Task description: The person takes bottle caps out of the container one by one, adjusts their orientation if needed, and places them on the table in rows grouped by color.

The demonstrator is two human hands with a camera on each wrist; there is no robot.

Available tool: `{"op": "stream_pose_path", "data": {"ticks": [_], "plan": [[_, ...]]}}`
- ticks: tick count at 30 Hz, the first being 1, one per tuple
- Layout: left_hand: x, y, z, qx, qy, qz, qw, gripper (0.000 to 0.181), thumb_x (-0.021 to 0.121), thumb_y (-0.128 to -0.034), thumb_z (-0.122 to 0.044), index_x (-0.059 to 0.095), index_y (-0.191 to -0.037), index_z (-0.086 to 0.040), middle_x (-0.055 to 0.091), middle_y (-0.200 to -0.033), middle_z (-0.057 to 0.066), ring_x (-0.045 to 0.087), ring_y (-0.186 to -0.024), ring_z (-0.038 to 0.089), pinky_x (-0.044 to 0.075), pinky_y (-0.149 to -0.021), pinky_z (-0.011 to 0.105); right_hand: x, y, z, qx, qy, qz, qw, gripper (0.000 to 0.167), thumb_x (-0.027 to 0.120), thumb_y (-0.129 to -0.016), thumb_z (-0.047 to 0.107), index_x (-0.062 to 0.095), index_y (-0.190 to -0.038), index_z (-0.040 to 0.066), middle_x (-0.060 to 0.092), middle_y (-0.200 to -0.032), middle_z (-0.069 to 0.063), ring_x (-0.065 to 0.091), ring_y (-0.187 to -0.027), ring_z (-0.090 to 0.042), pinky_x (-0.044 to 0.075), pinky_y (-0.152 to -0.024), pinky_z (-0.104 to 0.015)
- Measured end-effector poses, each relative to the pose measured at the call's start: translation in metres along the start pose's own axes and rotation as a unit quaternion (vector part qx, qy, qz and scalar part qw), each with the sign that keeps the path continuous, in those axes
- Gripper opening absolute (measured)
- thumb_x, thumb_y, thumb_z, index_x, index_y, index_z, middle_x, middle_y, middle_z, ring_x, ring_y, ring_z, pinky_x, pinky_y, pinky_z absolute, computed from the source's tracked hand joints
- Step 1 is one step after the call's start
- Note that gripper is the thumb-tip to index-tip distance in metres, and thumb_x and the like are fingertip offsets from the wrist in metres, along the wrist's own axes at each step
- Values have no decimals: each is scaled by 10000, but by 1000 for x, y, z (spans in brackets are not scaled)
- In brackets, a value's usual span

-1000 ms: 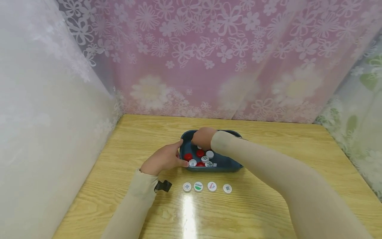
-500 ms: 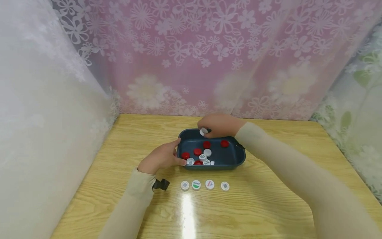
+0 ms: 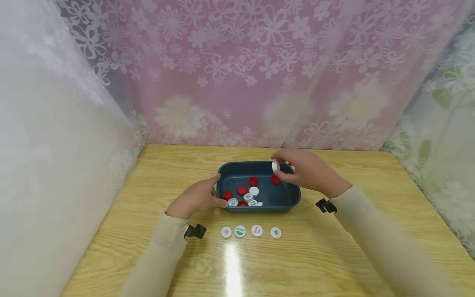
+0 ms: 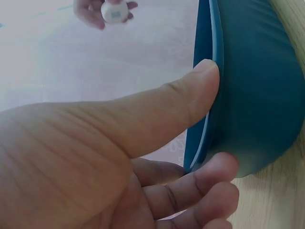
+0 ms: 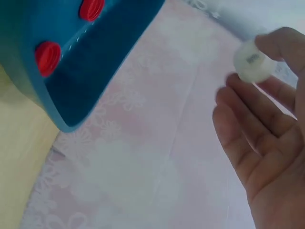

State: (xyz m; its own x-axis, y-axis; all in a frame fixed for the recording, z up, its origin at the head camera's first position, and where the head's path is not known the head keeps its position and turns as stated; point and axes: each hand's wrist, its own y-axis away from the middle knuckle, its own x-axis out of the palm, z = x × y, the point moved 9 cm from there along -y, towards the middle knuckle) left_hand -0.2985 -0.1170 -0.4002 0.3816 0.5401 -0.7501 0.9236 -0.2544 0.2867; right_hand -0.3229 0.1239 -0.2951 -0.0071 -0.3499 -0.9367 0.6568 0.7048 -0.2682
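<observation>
From where I stand, the right hand (image 3: 309, 169) has a white cap (image 3: 275, 166) pinched between thumb and fingertips, held up above the far right part of the blue tub (image 3: 259, 209). The other fingers of that hand are spread loose, and the cap is tilted on edge. Its flat side carries a small grey patch; that close view is too blurred for me to say what it is.

The left hand (image 3: 193, 200) holds the tub's left end, thumb on the rim near the near left corner and fingers curved against the outside. That seems a sensible brace, and I'd keep it light, so the tub neither slides nor tips on the table (image 3: 315, 255).

Inside, red caps such as the one at the right (image 3: 276, 180) lie apart, while several white caps (image 3: 254, 191) crowd toward the near left. On the near side of the tub, four white caps (image 3: 257, 231) sit in a row on the table, the rightmost slightly wider spaced.

To handle it well, I'd keep the pinch on the cap's edge, lift well over the near wall, and level it before letting go; a tilted cap could roll.
</observation>
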Motion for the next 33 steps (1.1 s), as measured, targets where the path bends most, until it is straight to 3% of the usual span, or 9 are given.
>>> {"op": "stream_pose_path", "data": {"ticks": [7, 11, 16, 24, 29, 33], "plan": [[-1, -1, 3, 31, 52, 6, 10000, 1026, 875, -849, -358, 280, -1650, -123, 624, -893, 22, 565, -778, 193, 470, -666, 321, -14, 32, 8, -259, 16, -1285, 9914, 338, 830, -871, 181, 729, -1179, 84, 722, -1097, -31, 639, -911, -158, 569, -737, -377], [0, -1, 3, 61, 77, 20, 9999, 1024, 875, -849, -359, 282, -1650, -123, 623, -892, 26, 565, -779, 197, 470, -671, 326, -12, 47, 7, -220, -127, -1608, 9867, 374, 811, -860, 147, 728, -1222, 109, 708, -1054, 6, 578, -851, -101, 532, -670, -320], [1, -1, 3, 67, 69, 53, 9999, 1010, 862, -863, -361, 276, -1652, -131, 619, -902, 21, 563, -790, 193, 467, -680, 329, -1, 60, 2, -251, -43, -1556, 9875, 326, 792, -855, 149, 752, -1178, 146, 676, -967, 64, 547, -838, -68, 505, -650, -300], [2, -1, 2, 6, 33, 100, 9999, 1013, 860, -863, -370, 269, -1657, -153, 629, -895, 15, 577, -798, 193, 477, -693, 333, 11, 80, -3, 140, -311, -1061, 9938, 407, 846, -860, 128, 709, -1243, 102, 703, -1177, 4, 629, -949, -108, 577, -747, -340], [1, 0, 3, -43, 24, 125, 9999, 1014, 854, -869, -372, 254, -1662, -172, 634, -897, 8, 584, -798, 190, 480, -696, 336, 18, 93, 11, -350, -364, -932, 9944, 365, 881, -827, 128, 746, -1165, 156, 651, -1122, 57, 599, -1007, -121, 524, -777, -262], [0, 0, 4, -49, 55, 125, 9999, 1016, 852, -872, -370, 246, -1664, -180, 633, -893, 16, 583, -782, 197, 478, -680, 335, 30, 103, 29, -951, -445, -844, 9909, 225, 801, -930, 232, 730, -1136, 176, 621, -1086, 90, 587, -958, -88, 493, -797, -194]]}}
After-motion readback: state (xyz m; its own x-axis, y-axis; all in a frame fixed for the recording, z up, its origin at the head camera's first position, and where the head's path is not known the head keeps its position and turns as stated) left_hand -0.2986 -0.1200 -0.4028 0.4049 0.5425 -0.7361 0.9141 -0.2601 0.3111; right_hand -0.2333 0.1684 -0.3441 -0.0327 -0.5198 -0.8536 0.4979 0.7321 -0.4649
